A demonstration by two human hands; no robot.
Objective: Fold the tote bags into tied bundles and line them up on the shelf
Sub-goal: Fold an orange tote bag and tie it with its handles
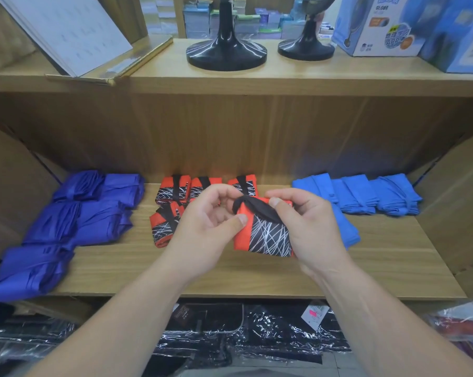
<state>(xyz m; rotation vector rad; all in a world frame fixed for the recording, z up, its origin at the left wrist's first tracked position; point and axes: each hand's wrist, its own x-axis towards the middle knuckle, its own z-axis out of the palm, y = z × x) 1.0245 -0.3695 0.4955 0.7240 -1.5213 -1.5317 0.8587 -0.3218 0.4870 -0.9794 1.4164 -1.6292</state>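
1. While the left hand [210, 216] pinches the folded orange tote bag [268, 236] at its left edge, the bag sits over the middle of the shelf [229, 270].
2. Its thin cloth looks light, soft and probably slippery, so the black strap [254, 208] seems the surest hold.
3. The right hand [308, 229] grasps strap and bag together.

Top ledge [311, 77]: large black pedestal base [226, 54] at centre, smaller black pedestal base [306, 51] just to its right, then a blue globe carton [376, 25] with a second blue carton [458, 36] beside it at far right. Far left, a stack of white printed sheets [66, 31] leans back on a gold-edged clear stand [126, 66]; blurred piles of small pastel boxes [200, 20] sit behind the pedestals. Lower down, a cardboard panel [12, 191] stands at the left and another cardboard panel [455, 202] at the right; at the bottom lie plastic-wrapped black goods [257, 330], one bearing a pink-and-white tag [314, 315].
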